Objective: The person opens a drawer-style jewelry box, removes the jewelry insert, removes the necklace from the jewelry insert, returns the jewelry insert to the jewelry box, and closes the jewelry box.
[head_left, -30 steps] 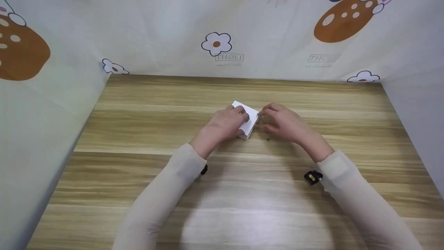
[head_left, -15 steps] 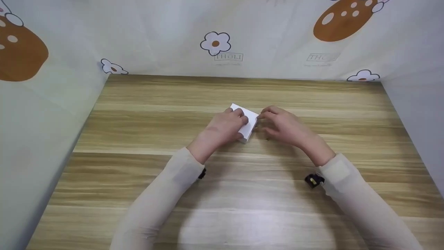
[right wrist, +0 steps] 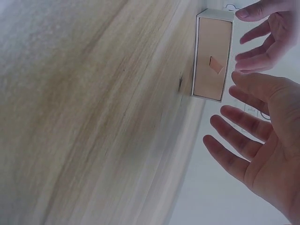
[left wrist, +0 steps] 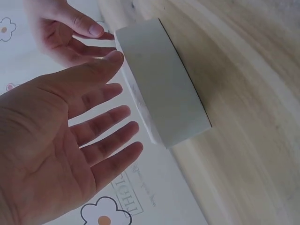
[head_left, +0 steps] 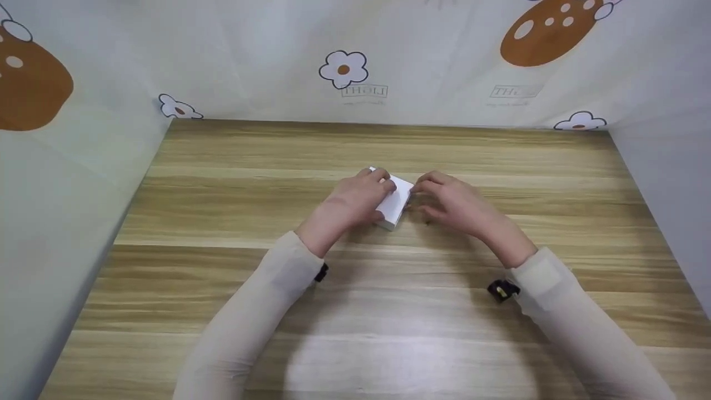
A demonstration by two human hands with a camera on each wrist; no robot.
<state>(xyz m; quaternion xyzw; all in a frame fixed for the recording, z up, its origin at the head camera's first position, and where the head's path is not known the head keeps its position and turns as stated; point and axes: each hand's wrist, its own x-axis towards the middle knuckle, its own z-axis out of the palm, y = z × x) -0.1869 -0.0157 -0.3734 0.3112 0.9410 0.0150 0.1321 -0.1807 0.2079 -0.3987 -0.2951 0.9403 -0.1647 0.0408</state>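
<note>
The left hand (head_left: 361,194) lies over the left part of the white box (head_left: 396,201), fingers loosely bent and spread on its top, thumb by the top edge nearer the body; it steadies the box rather than clasping it. The right hand (head_left: 458,200) is at the right of the box, fingers apart and slightly bent, gripping nothing. One fingertip is at the box's right corner; whether it touches is hard to tell.

The box lies flat on the wooden tabletop (head_left: 222,211), turned at a slant. Its end towards the right hand shows a tan drawer front (right wrist: 213,40), apparently flush with the white rim, and a small pull tab (right wrist: 216,65) stands out from its middle with no finger on it.

For good work here, the left hand would do best to brace the box from behind and at the sides, since hard pressure on the top could pinch the drawer. The right thumb and index finger should meet low on the tab and draw in line with the box; a skewed tug may jam it or swing the box round.

The person's sleeves (head_left: 577,316) reach in from the near side of the box, and a patterned cloth (head_left: 427,61) hangs beyond it.
</note>
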